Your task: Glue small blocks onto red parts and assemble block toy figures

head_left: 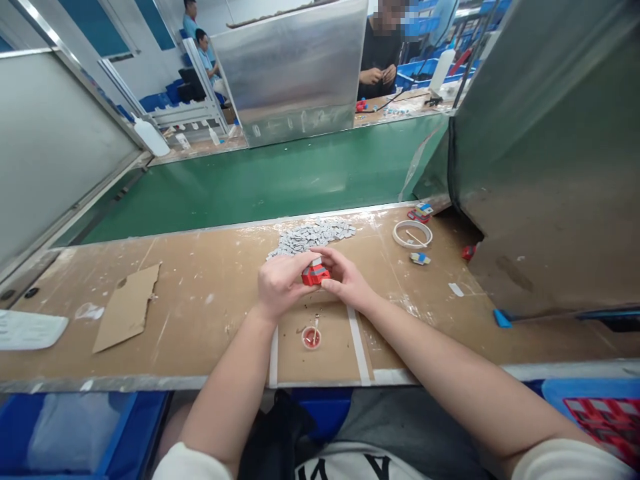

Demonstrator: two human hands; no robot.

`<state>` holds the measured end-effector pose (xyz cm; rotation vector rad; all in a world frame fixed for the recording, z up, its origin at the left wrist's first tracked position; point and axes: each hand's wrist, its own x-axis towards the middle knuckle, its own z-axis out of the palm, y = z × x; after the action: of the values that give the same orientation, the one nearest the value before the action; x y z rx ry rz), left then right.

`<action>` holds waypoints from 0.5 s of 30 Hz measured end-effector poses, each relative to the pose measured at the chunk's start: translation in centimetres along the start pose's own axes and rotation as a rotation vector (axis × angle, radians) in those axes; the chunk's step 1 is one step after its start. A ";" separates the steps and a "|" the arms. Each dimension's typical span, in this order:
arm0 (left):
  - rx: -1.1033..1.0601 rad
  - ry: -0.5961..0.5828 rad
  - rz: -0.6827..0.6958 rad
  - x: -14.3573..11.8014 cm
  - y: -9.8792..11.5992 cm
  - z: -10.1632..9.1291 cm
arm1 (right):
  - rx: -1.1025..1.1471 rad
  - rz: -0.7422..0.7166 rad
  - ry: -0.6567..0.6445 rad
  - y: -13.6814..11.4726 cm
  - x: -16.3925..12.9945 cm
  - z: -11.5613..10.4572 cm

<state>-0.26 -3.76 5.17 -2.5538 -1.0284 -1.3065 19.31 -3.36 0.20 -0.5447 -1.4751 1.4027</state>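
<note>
Assembly line, mid-fit | left hand (280, 283) and right hand (345, 279) share a pinching grip on a red toy car (315, 273) above the surface (200, 300) | grey parts pile (313, 235) just beyond | next likely calls for careful pressing, aligned.

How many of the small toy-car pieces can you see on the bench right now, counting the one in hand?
4: the red toy piece held between left hand and right hand; one by the green belt; one beside the white ring; a red one near the metal panel. Others may be hidden.
</note>
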 end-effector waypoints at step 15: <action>-0.047 0.032 0.034 -0.1 -0.4 0.3 | 0.018 0.042 0.008 -0.3 0.0 0.3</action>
<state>-0.32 -3.43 4.83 -2.5635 -0.9551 -1.3734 19.17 -3.57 0.46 -0.5721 -1.4514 1.4430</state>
